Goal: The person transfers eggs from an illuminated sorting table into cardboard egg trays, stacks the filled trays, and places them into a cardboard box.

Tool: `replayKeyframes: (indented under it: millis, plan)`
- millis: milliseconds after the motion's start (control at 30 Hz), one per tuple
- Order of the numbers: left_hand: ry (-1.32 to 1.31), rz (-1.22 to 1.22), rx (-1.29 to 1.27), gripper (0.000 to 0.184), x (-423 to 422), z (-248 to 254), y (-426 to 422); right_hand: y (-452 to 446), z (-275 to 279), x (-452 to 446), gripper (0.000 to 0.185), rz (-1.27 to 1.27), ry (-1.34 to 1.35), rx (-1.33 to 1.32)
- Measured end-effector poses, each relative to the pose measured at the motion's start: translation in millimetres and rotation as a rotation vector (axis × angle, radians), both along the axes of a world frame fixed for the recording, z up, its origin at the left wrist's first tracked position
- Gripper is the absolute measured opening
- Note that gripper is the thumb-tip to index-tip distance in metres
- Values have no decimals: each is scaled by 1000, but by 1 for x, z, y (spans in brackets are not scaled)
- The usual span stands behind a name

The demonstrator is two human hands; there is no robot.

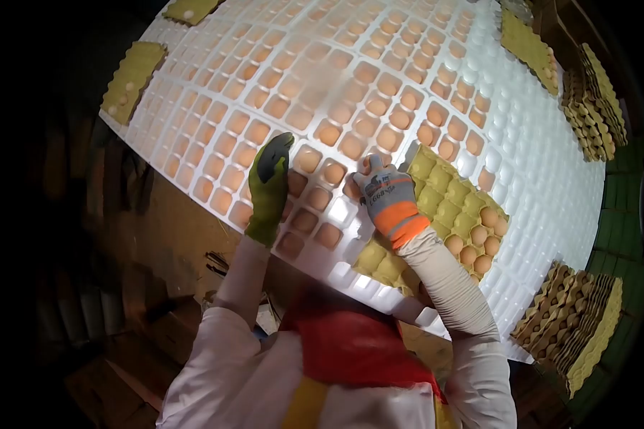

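My left hand (pixel 270 182), in a green glove with a dark patch, rests over the white cell tray (pixel 320 259) with its fingers stretched out together. I see nothing in it. My right hand (pixel 388 191), in a grey and orange glove, has its fingers bent down at the tray's cells. A brown egg (pixel 351 188) shows at its fingertips, partly covered by the glove. Beneath my right forearm lies a yellowish egg carton (pixel 440 189), with several brown eggs (pixel 468 254) at its right end. More eggs (pixel 334 173) sit in cells between my hands.
White trays spread across the wide surface, many cells filled with eggs (pixel 390 84). Egg cartons (pixel 132 82) lie at the far left and a carton (pixel 528 46) at the far right. Stacked cartons (pixel 569 322) stand at the right edge, with another stack (pixel 592 107) above.
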State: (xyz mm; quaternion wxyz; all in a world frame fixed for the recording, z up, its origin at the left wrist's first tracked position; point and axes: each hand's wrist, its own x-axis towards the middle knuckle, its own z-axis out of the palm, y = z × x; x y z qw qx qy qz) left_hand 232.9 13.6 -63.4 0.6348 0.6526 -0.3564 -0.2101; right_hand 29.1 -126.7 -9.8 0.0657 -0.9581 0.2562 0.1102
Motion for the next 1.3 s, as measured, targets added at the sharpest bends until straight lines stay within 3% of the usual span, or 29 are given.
replayKeyframes:
  millis: [100,133,233,267,333,433,467,533,567,633,700,767,833,900,933,1000,1100,1133,1167,1233,1300]
  plan:
    - [159,104,49,35,-13,26,39,20,16,-4,28,-27,-271,149]
    - [242,127,53,37,-12,21,56,27,23,-6,33,-64,-229,297]
    - [346,191,-46,39,-16,21,76,44,13,2,34,-3,-1,290]
    - [318,194,-51,39,-18,24,81,48,6,-6,37,-28,-260,281]
    - [283,215,-10,39,-19,31,92,51,-16,-27,41,38,-492,245]
    - [309,278,58,39,-23,39,105,90,16,-19,25,-142,-694,775]
    - [326,293,69,39,-22,40,101,126,-14,-19,24,-272,-801,995]
    - [248,285,44,39,-19,40,103,158,-59,-13,25,-91,-763,802]
    - [221,253,23,41,-18,36,98,154,-65,-13,27,183,-576,366]
    - [84,158,31,41,-14,23,96,166,-69,-13,26,145,-456,268]
    - [69,141,34,35,-28,28,79,153,-5,-41,27,-75,-709,510]
    - [50,-40,152,31,-60,33,62,130,42,-88,28,-266,-1041,796]
    - [151,-325,139,34,-115,68,31,118,54,-163,36,-409,-892,448]
    - [26,-641,119,28,-164,66,14,102,56,-231,42,-635,-534,312]
    - [-489,-780,35,29,-186,57,4,99,56,-242,42,-606,-337,218]
    - [-756,-887,54,30,-230,72,-5,98,57,-260,43,-548,62,38]
    - [-905,-936,97,35,-264,51,-17,91,34,-269,57,-461,37,65]
    - [-892,-933,222,37,-266,49,-15,93,35,-277,56,-487,-63,38]
    - [-829,-941,271,38,-266,54,-15,90,42,-288,50,-532,-332,101]
    - [-707,-922,364,41,-263,61,-20,91,41,-321,51,-667,-782,416]
    - [-198,-931,305,46,-250,70,-14,88,42,-333,52,-953,-1156,866]
